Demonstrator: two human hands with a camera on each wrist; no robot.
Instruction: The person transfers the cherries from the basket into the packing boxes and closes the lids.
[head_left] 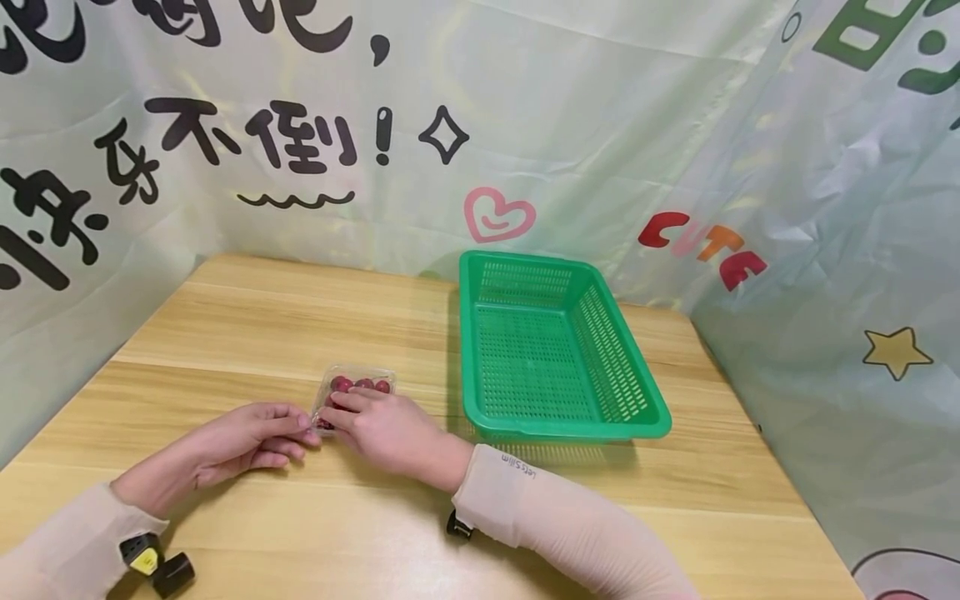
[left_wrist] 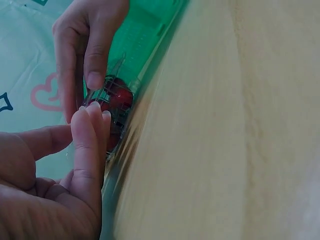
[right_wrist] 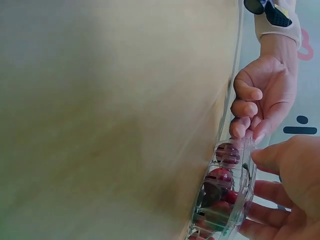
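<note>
A small clear plastic box [head_left: 327, 385] of dark red round fruits [right_wrist: 220, 175], which look like cherries, sits on the table left of the basket. My right hand [head_left: 393, 433] lies over it from the right, its thumb and fingers touching the top of the lid, as the right wrist view shows [right_wrist: 300, 187]. At the near left corner, my left hand [head_left: 251, 442] pinches the box's edge between thumb and forefinger, the other fingers loosely bent below. From the left wrist, the left fingertips [left_wrist: 95, 112] hide part of the box and its fruits [left_wrist: 120, 95].
To the right, a green plastic basket [head_left: 566, 429] with slotted walls stands on the wooden table [head_left: 322, 308], close to the right forearm. Printed cloth [head_left: 420, 75] walls in the table at the back and both sides.
</note>
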